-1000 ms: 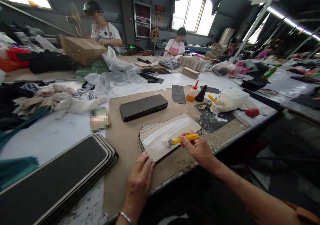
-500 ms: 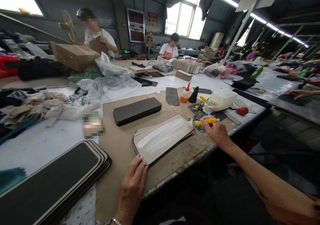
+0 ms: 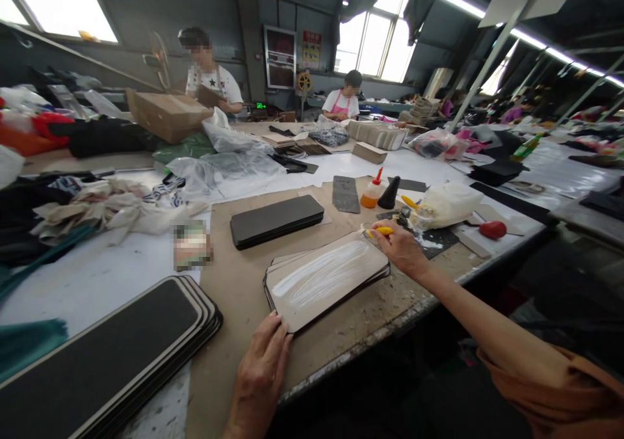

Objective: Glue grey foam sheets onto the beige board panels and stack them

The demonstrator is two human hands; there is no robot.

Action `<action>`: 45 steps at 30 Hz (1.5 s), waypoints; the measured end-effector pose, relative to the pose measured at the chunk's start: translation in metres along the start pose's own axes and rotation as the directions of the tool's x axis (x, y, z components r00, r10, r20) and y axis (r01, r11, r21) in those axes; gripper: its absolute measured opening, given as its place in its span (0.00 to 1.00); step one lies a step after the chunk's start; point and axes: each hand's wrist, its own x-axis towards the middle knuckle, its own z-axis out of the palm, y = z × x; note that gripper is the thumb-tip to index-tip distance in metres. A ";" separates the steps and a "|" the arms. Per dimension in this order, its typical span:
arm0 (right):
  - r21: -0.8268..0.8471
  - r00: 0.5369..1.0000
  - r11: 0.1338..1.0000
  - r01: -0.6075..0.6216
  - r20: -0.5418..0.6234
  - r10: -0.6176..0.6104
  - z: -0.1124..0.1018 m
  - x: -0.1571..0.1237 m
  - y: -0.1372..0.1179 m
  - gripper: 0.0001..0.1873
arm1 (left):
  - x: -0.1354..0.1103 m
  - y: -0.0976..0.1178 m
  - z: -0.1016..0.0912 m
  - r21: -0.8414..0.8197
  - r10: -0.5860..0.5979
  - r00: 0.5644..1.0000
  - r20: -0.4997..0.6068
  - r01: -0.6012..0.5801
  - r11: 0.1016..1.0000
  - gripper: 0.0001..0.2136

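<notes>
A stack of beige boards with rounded corners lies on brown paper, its top board (image 3: 336, 289) streaked with white paste. My left hand (image 3: 260, 367) rests its outstretched fingertips on the near corner of that stack. At the far right corner, my right hand (image 3: 402, 250) is closed around a yellow-handled brush (image 3: 380, 231). The brush's pale, paste-covered head is over the board's far edge; whether it touches cannot be made out. Behind lies a stack of dark boards (image 3: 277, 219). A paste-smeared white plastic jug (image 3: 451, 203) lies on its side beyond my right hand.
An orange-filled squeeze bottle (image 3: 371, 193) and a black cone-shaped object (image 3: 389, 194) stand behind. A red object (image 3: 493, 229) lies right. Long dark boards (image 3: 112, 354) are stacked at near left, cloth scraps (image 3: 102, 211) beyond. Two co-workers are across the table.
My right hand has brought the brush leftward from the dark paste-smeared sheet to the board's far right corner. My left hand stays at the near corner. The view has shifted slightly left.
</notes>
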 end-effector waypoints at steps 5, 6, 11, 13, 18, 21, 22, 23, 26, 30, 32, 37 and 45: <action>0.096 0.984 0.987 0.129 0.109 -0.139 0.029 -0.001 -0.024 0.10 | 0.005 0.003 -0.003 0.006 0.013 1.000 -0.013 -0.012 1.000 0.09; 0.135 0.981 0.981 0.139 0.118 -0.155 0.034 -0.004 -0.036 0.09 | 0.006 0.003 -0.003 0.005 0.006 1.000 -0.011 -0.006 1.000 0.09; 0.409 0.950 0.886 0.217 0.120 -0.288 0.056 -0.031 -0.106 0.09 | 0.005 0.004 -0.003 0.008 -0.014 1.000 -0.010 0.014 1.000 0.10; 0.511 0.932 0.828 0.230 0.130 -0.339 0.058 -0.042 -0.127 0.09 | 0.005 0.005 -0.003 0.008 -0.018 1.000 0.000 0.018 1.000 0.10; 0.590 0.949 0.802 0.092 0.193 -0.250 0.038 -0.054 -0.122 0.07 | 0.005 0.005 -0.006 0.009 -0.032 0.999 0.014 0.032 0.999 0.09; 0.468 0.985 0.884 -0.019 0.160 -0.063 0.017 -0.054 -0.094 0.08 | 0.004 0.005 -0.005 0.011 -0.039 0.999 0.024 0.039 0.999 0.10; 0.422 0.990 0.904 -0.065 0.140 0.006 0.012 -0.054 -0.087 0.08 | 0.004 0.005 -0.005 0.008 -0.043 0.999 0.027 0.043 0.999 0.11; 0.390 0.989 0.914 -0.115 0.127 0.070 0.007 -0.055 -0.082 0.09 | 0.005 0.005 -0.004 0.001 -0.047 0.999 0.027 0.047 0.999 0.11; 0.418 0.973 0.882 -0.216 0.168 0.158 0.004 -0.065 -0.088 0.11 | 0.006 0.006 -0.004 -0.012 -0.052 0.998 0.025 0.052 0.999 0.10; 0.558 0.950 0.799 -0.226 0.308 0.054 0.012 -0.078 -0.109 0.10 | 0.007 0.006 -0.005 0.015 -0.038 0.999 0.038 0.037 0.999 0.10; 0.559 0.944 0.799 -0.222 0.327 0.034 0.014 -0.077 -0.109 0.10 | 0.005 0.006 -0.004 0.020 -0.040 0.998 0.049 0.039 0.999 0.10; 0.520 0.970 0.829 -0.206 0.221 0.103 0.024 -0.053 -0.104 0.11 | 0.000 0.004 -0.001 0.025 -0.041 0.998 0.046 0.040 0.999 0.10; 0.467 0.970 0.868 -0.167 0.234 0.061 0.062 -0.016 -0.099 0.13 | 0.007 0.007 -0.004 0.039 -0.017 1.000 0.015 0.017 0.999 0.08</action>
